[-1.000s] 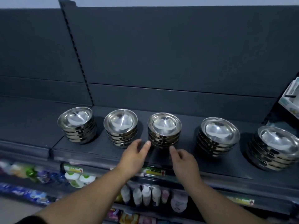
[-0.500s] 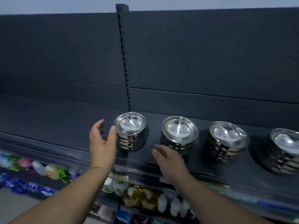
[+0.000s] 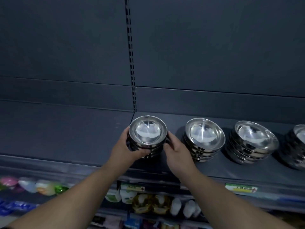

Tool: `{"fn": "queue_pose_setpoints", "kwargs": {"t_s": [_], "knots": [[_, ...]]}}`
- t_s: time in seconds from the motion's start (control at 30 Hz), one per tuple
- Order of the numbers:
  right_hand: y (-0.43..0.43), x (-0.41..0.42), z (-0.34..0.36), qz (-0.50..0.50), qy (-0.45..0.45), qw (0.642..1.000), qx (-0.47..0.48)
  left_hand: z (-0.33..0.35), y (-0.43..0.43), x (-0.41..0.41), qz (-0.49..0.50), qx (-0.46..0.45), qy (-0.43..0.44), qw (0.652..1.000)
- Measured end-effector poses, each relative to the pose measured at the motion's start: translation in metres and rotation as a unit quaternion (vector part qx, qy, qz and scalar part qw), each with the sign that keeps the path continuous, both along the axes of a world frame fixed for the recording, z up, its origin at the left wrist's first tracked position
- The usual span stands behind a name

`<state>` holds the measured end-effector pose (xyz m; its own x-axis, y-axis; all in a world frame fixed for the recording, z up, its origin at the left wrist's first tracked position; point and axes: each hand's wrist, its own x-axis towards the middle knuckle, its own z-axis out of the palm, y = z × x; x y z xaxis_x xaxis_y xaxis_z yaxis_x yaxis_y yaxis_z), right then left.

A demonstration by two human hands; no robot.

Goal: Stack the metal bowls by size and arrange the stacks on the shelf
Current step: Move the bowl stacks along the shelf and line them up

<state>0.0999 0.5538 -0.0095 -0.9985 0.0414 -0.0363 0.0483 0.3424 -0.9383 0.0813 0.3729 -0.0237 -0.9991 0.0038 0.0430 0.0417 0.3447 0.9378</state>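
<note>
Several stacks of shiny metal bowls stand in a row on the dark shelf (image 3: 66, 133). The leftmost stack (image 3: 147, 133) sits near the shelf upright, and both my hands clasp it. My left hand (image 3: 127, 148) wraps its left side and front. On its right side rests my right hand (image 3: 176, 152). To the right stand a second stack (image 3: 203, 138), a third stack (image 3: 255, 140), and a fourth stack (image 3: 298, 141) cut off by the frame edge.
A slotted upright (image 3: 131, 63) divides the dark back panel. Bare shelf runs left of the held stack. Below, a lower shelf holds packaged goods (image 3: 148, 203) and coloured items (image 3: 28, 185), with price labels (image 3: 241, 188) on the shelf edge.
The view has swung left. My hands, open in front of the stacks before, have closed around the leftmost stack from both sides.
</note>
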Motion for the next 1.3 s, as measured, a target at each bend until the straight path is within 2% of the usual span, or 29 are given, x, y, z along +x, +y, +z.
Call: {"fn": "queue_pose_setpoints", "kwargs": {"t_s": [0.2,0.33,0.47,0.73,0.97,1.03,1.1,1.17,1.3], "knots": [[0.000,0.003,-0.007,-0.014,0.029,0.999,0.017,-0.002,-0.008,-0.009,-0.046,0.013,-0.015,0.999],[0.003,0.004,-0.015,-0.012,0.011,1.000,0.023,-0.006,-0.011,-0.013,-0.065,0.009,-0.024,0.998],[0.003,-0.001,-0.017,0.018,-0.035,0.999,0.025,-0.012,-0.009,-0.012,-0.053,0.000,-0.034,0.998],[-0.006,-0.004,-0.025,0.035,-0.036,0.999,-0.007,-0.017,-0.020,-0.021,-0.043,0.026,-0.057,0.997],[-0.007,-0.007,-0.032,0.026,-0.041,0.999,0.005,-0.014,-0.018,-0.017,-0.009,0.002,-0.074,0.997],[-0.005,-0.004,-0.034,-0.001,-0.051,0.998,0.026,-0.013,-0.011,-0.007,0.053,-0.033,-0.078,0.995],[0.000,0.003,-0.036,-0.025,-0.058,0.997,0.050,-0.015,-0.006,0.007,0.095,-0.104,-0.108,0.984],[0.009,0.012,-0.033,-0.030,-0.054,0.993,0.097,-0.020,-0.002,0.023,0.064,-0.180,-0.117,0.975],[0.036,0.032,-0.026,-0.050,-0.043,0.984,0.165,-0.022,0.014,0.045,-0.032,-0.269,-0.051,0.961]]}}
